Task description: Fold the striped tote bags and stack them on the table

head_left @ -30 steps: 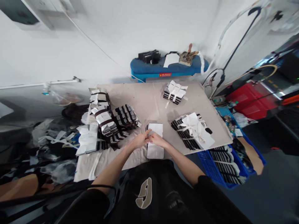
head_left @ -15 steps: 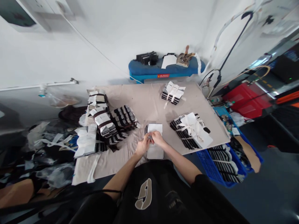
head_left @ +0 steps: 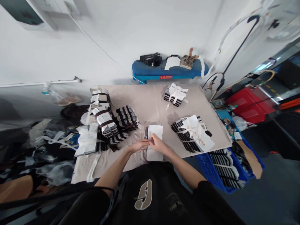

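A small stack with a white top sheet lies on the cloth-covered table at its front edge. My right hand is closed over the middle of the stack, its fingertips pinched on something too small to make out. Just left of it, touching at the fingertips, my left hand is closed too, thumb and fingers pressed together at the stack's left side; what it grips is hidden. A tied bundle with white card rests to the right, and striped folded pieces lie to the left.
More banded bundles crowd the table's left side. A smaller tied bundle is at the back. Behind the table stands a blue padded board with an iron. Blue crates sit at the lower right.
My left hand has shifted left and turned flatter, coming off the stack's middle toward its left side. My right hand stays over the stack. The view has shifted slightly.
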Demonstrator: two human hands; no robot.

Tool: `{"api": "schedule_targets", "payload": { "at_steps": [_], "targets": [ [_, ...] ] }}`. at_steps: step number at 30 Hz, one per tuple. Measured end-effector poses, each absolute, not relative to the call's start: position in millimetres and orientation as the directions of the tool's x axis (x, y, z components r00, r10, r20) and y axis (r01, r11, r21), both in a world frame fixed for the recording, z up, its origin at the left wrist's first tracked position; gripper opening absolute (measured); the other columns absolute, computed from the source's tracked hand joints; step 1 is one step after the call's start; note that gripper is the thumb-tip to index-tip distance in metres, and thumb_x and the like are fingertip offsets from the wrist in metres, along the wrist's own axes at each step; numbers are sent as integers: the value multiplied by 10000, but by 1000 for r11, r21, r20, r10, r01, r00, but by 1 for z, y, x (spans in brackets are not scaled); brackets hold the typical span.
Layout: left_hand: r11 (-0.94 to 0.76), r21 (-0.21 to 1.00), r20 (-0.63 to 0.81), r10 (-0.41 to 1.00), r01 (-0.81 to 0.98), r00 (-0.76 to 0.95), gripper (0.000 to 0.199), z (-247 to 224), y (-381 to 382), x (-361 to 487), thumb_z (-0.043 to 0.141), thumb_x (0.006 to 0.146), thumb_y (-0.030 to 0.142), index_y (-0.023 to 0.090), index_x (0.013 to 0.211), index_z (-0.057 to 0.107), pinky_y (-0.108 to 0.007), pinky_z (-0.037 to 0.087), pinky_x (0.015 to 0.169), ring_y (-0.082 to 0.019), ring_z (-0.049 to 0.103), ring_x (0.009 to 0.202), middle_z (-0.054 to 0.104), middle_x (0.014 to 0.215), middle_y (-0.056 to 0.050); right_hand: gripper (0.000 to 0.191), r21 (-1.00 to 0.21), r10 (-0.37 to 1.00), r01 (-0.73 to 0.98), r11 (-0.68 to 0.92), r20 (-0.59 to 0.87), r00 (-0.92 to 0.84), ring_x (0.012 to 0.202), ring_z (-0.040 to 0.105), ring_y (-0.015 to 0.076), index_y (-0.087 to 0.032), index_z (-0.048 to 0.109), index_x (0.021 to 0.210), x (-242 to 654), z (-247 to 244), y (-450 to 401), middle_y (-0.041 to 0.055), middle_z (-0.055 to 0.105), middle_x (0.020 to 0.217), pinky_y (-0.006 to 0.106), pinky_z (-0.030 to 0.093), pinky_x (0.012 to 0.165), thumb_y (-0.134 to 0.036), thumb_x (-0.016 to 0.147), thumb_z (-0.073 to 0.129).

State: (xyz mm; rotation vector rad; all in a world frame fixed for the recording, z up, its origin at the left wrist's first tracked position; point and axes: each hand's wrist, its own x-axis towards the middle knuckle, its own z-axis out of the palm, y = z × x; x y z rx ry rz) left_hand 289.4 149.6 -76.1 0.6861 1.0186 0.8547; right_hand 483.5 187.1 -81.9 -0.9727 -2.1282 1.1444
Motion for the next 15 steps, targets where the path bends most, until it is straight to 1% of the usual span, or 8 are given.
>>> {"api": "schedule_targets", "payload": {
  "at_steps": [2,4,5,7,9,11,15],
  "targets": [
    [575,782,-478,800,-240,362,272,-75,153,293,878,672,294,167,640,639,-213,188,399,-68,287,419,373,500,73,125,-747,740,408,525,165,-652,826,506,190,-214,521,894,488,-80,184,12,541,886,340,448,830,-285,892,624],
    [622,757,-509,755,-203,413,273,-73,156,295,871,688,326,161,663,655,-213,180,402,-67,289,430,385,514,67,195,-611,695,477,631,173,-698,885,518,220,-209,545,876,490,-79,182,35,558,901,376,449,878,-341,908,685],
    [632,749,-519,747,-199,416,269,-71,157,295,870,691,328,159,673,661,-211,184,406,-68,299,438,401,522,62,207,-564,687,506,653,159,-709,914,526,232,-204,566,875,490,-79,180,48,572,917,386,450,896,-353,912,704],
    [642,738,-532,742,-206,407,263,-70,158,295,873,687,307,157,673,659,-207,189,411,-67,311,450,421,530,57,170,-500,687,553,666,124,-716,966,538,245,-189,620,887,487,-80,178,76,601,969,395,447,929,-333,935,698],
    [645,726,-538,749,-238,387,291,-70,158,295,879,676,286,158,630,623,-208,183,411,-61,300,449,408,519,62,109,-473,697,581,662,102,-710,988,546,244,-172,668,893,484,-82,176,94,621,1009,396,439,952,-256,961,647],
    [640,709,-540,762,-295,356,316,-72,158,297,881,669,272,161,611,592,-207,180,409,-57,293,444,393,509,70,131,-481,712,592,646,101,-695,995,551,241,-162,696,874,481,-85,174,101,634,1021,395,433,969,-170,958,596],
    [600,651,-560,793,-465,239,266,-84,161,300,848,707,251,164,710,597,-185,204,412,-52,298,432,354,505,98,193,-534,748,588,608,138,-649,1003,545,235,-176,696,775,484,-92,169,93,642,1016,395,436,989,-87,899,578]
  ]
}}
